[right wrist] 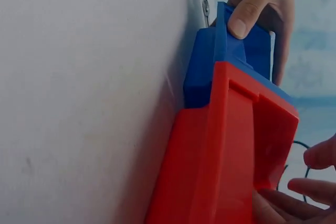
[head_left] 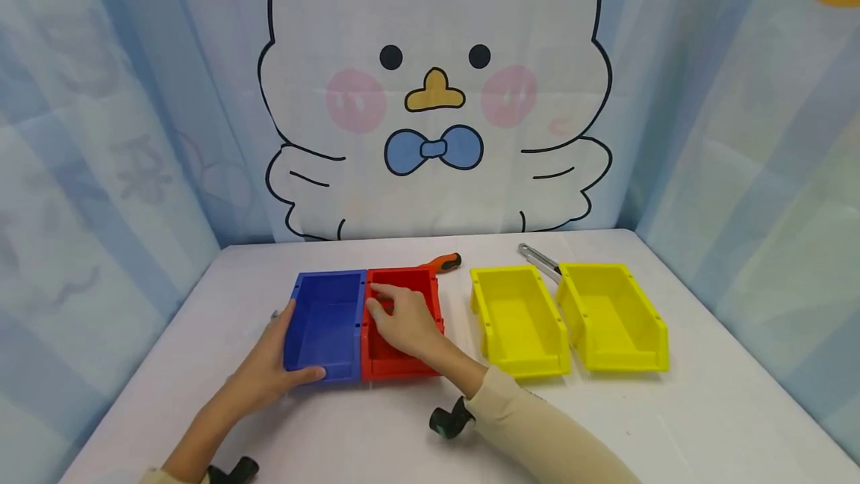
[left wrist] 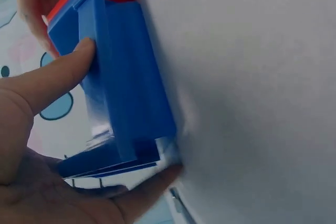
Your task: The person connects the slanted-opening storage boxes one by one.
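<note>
The blue bin [head_left: 325,327] and the red bin [head_left: 402,366] stand side by side on the table, their adjoining walls touching. My left hand [head_left: 265,364] grips the blue bin from its left, thumb over the front rim and fingers along the outer side. In the left wrist view, the thumb [left wrist: 63,74] lies on the rim of the blue bin. My right hand [head_left: 406,323] reaches over the red bin, fingers loosely bent near the wall beside the blue one. Some of its fingers [right wrist: 278,203] dip inside the red bin in the right wrist view; no held object shows.
Two yellow bins, one nearer [head_left: 520,327] and one farther right [head_left: 614,320], stand to the right. An orange-and-black handle [head_left: 445,263] pokes out behind the red bin. A silver metal tool [head_left: 540,258] lies behind the yellow bins. Printed curtains [head_left: 430,200] border the table [head_left: 376,432].
</note>
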`<control>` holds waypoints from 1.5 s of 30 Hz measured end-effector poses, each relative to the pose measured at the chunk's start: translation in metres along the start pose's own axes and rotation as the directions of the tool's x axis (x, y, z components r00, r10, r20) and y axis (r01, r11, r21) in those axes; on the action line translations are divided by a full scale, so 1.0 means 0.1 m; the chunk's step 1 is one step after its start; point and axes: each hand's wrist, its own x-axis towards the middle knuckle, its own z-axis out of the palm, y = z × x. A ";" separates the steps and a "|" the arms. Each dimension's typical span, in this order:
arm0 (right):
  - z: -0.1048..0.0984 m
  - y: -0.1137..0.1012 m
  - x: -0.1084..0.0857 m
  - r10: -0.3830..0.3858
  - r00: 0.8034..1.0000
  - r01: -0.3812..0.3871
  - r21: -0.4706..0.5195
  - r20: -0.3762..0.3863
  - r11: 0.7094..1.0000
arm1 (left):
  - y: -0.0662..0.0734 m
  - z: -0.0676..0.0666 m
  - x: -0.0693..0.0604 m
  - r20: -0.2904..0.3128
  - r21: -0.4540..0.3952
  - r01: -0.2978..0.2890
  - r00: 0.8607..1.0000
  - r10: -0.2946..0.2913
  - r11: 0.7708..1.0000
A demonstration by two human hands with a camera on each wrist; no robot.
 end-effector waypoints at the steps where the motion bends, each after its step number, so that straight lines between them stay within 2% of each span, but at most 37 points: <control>1: -0.04 -0.01 -0.02 -0.013 1.000 0.013 -0.011 0.002 1.000 | 0.02 0.01 -0.01 -0.008 0.021 -0.007 1.000 0.007 1.000; 3: -0.15 -0.04 -0.06 -0.029 0.999 0.030 -0.008 0.017 1.000 | 0.07 0.02 -0.03 -0.034 0.073 -0.016 0.999 0.018 0.997; 6: -0.33 -0.09 -0.12 -0.035 0.999 0.033 0.029 0.038 0.999 | 0.18 0.04 -0.07 -0.108 0.132 -0.049 0.992 0.064 0.990; 9: -0.53 -0.09 -0.16 -0.021 0.999 0.020 0.039 0.027 0.999 | 0.29 0.08 -0.09 -0.191 0.178 -0.095 0.973 0.129 0.979; 13: -0.80 0.00 -0.20 0.019 0.999 -0.018 0.024 -0.033 1.000 | 0.42 0.14 -0.06 -0.296 0.270 -0.115 0.935 0.196 0.956; 16: -1.00 0.11 -0.23 0.061 0.995 -0.063 -0.032 -0.077 0.997 | 0.49 0.17 -0.06 -0.332 0.299 -0.130 0.915 0.231 0.945; 17: -1.07 0.16 -0.25 0.073 0.993 -0.078 -0.057 -0.091 0.995 | 0.52 0.17 -0.06 -0.328 0.294 -0.141 0.914 0.238 0.945; 18: -1.14 0.21 -0.27 0.080 0.991 -0.089 -0.082 -0.104 0.993 | 0.55 0.18 -0.06 -0.312 0.276 -0.151 0.920 0.237 0.949; 21: -1.35 0.34 -0.32 0.108 0.984 -0.130 -0.154 -0.142 0.979 | 0.60 0.20 -0.03 -0.235 0.198 -0.165 0.949 0.211 0.966; 23: -1.49 0.43 -0.35 0.127 0.977 -0.160 -0.190 -0.173 0.969 | 0.63 0.21 0.00 -0.177 0.148 -0.158 0.967 0.183 0.976; 26: -1.67 0.56 -0.41 0.161 0.965 -0.210 -0.239 -0.207 0.948 | 0.65 0.25 0.05 -0.114 0.095 -0.151 0.980 0.161 0.984; 30: -1.82 0.72 -0.48 0.187 0.955 -0.253 -0.303 -0.230 0.919 | 0.65 0.32 0.11 -0.074 0.063 -0.145 0.986 0.150 0.987; 35: -1.88 0.84 -0.55 0.237 0.946 -0.308 -0.381 -0.222 0.872 | 0.65 0.39 0.17 -0.042 0.026 -0.146 0.988 0.147 0.989; 38: -1.88 0.87 -0.58 0.309 0.931 -0.363 -0.387 -0.194 0.848 | 0.64 0.42 0.19 -0.032 0.007 -0.137 0.990 0.137 0.991; 41: -1.84 0.88 -0.61 0.383 0.908 -0.419 -0.375 -0.169 0.827 | 0.63 0.46 0.20 -0.021 -0.013 -0.137 0.990 0.136 0.991; 45: -1.80 0.88 -0.62 0.433 0.888 -0.458 -0.359 -0.153 0.813 | 0.62 0.49 0.20 -0.014 -0.025 -0.138 0.990 0.138 0.990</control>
